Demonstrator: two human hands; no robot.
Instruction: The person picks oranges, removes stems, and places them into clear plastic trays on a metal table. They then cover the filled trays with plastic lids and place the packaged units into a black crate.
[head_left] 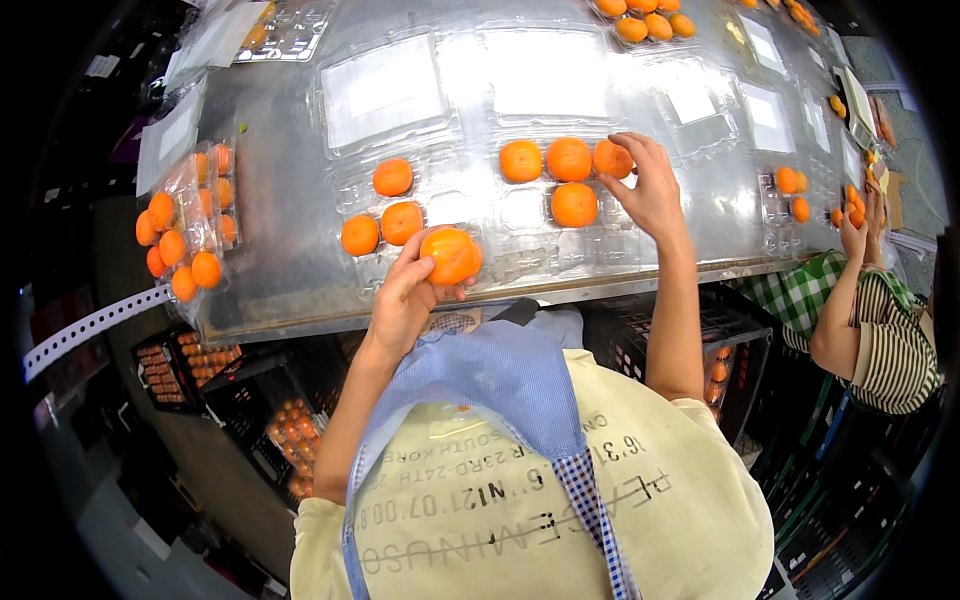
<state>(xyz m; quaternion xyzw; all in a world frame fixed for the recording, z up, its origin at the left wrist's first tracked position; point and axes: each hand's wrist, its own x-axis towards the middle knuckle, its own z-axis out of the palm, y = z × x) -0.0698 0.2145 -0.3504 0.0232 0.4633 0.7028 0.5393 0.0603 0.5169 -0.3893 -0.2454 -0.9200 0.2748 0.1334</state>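
Note:
My left hand (402,300) is closed around a mandarin (452,255) above the near edge of the table. Just beyond it lies an open clear plastic clamshell (445,207) with three mandarins in its cups. To the right is a second open clamshell (522,212), holding several mandarins (569,159). My right hand (652,188) has its fingers on the mandarin (611,159) at this clamshell's far right corner. The lids of both clamshells (383,95) lie folded back on the far side, each with a pale label.
Filled clamshells (190,225) sit at the table's left end, and another (650,22) at the far side. More open clamshells (690,105) lie to the right. A co-worker's hands (858,225) handle fruit there. Dark crates (265,400) of mandarins stand below the metal table (275,190).

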